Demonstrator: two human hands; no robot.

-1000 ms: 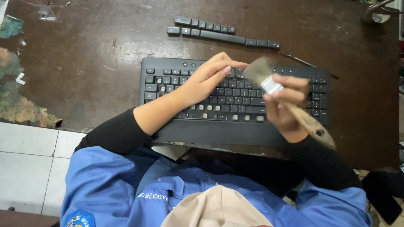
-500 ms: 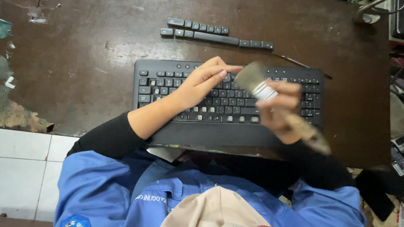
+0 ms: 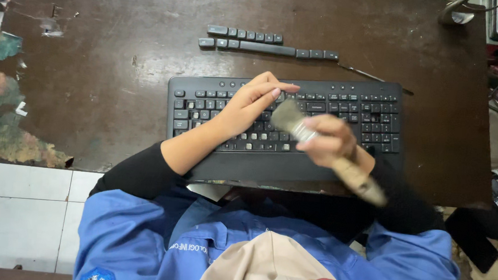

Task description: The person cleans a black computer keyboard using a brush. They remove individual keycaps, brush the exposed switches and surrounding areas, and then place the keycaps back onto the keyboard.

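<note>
Left hand [image 3: 245, 104]: lies flat on the keyboard [image 3: 285, 128], over the keys left of the middle. The fingers are straight and point toward the far right. The grip is loose and holds nothing.
Right hand [image 3: 332, 141]: closed around the brush [image 3: 324, 151]. The grip is clenched on the brush near its metal band. The hand looks blurred.
Brush: it has a wooden handle that sticks out toward the person on the right. The pale bristles point up and left and sit over the middle keys, just beside the left fingertips. Whether the bristles touch the keys cannot be told.
Keyboard: black, lying flat on the worktop [image 3: 108, 60] right in front of the person. Some keys are off in its lower rows, and pale spots show there.
Loose keys [image 3: 267, 42]: two short rows of dark keys lie on the worktop behind the keyboard, apart from it.
Thin tool [image 3: 361, 73]: a slim dark stick lies to the right of the loose keys, near the keyboard's far edge.
Worktop: dark brown and worn, with chipped paint at its left edge.
</note>
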